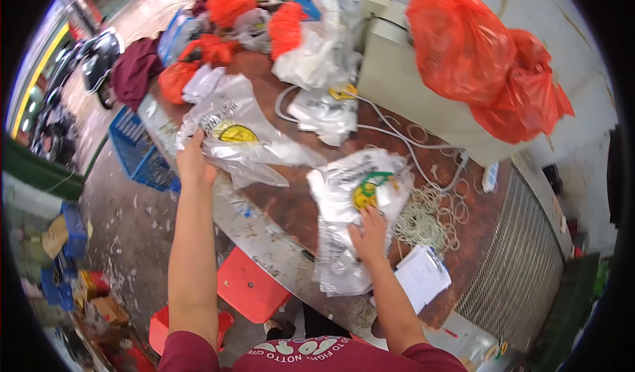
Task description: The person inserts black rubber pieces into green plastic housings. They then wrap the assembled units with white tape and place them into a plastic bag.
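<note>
My left hand (194, 159) is closed on the edge of a clear plastic bag (246, 117) with a yellow oval print. The bag spreads loosely over the left side of the table and looks empty. My right hand (369, 236) lies with fingers stretched out on a stack of similar plastic bags (340, 239) in front of me. A green cord-like loop (378, 177) rests on the stack's far part. To the right of the stack is a tangled heap of pale rubber bands (426, 223).
A clipboard with white paper (422, 280) lies near the right hand. Red bags (463, 47) sit on a beige box (403, 74) at the back right. A white cable (397, 134) crosses the brown table (281, 200). Below stand a red stool (250, 286) and blue crate (135, 148).
</note>
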The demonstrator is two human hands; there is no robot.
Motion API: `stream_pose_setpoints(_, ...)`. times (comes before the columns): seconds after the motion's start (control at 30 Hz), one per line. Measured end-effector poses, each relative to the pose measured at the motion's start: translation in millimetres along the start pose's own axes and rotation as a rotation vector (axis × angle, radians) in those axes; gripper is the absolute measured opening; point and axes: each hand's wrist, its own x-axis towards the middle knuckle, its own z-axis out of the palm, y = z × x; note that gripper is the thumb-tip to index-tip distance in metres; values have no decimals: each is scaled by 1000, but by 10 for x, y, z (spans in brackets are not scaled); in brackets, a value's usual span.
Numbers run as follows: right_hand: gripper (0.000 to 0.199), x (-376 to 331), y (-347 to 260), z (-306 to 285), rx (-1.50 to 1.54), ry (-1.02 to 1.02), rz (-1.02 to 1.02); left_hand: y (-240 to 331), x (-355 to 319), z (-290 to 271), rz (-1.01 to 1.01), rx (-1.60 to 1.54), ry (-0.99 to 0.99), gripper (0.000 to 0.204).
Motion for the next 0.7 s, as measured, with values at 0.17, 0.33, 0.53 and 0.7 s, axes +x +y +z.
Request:
stream_pose_setpoints(0.17, 50, 91, -104, 36, 76, 16, 13, 1154, -403, -858, 100, -184, 130, 29)
stream_pose_setpoints(0.33, 32, -9, -1802, -8, 613, -207, -77, 1866, -1494, -2059, 216, -286, 218, 30)
stream_pose_setpoints(0.53, 51, -1772, -4241, 922, 1548, -1575, 351, 2407, -3694, -3459, 286, -299, 477, 28)
stream_pose_setpoints(0.7, 44, -4146, -5968, 711, 1529, -1929, 631, 2478, -6108, -5082, 411, -112, 880, 29)
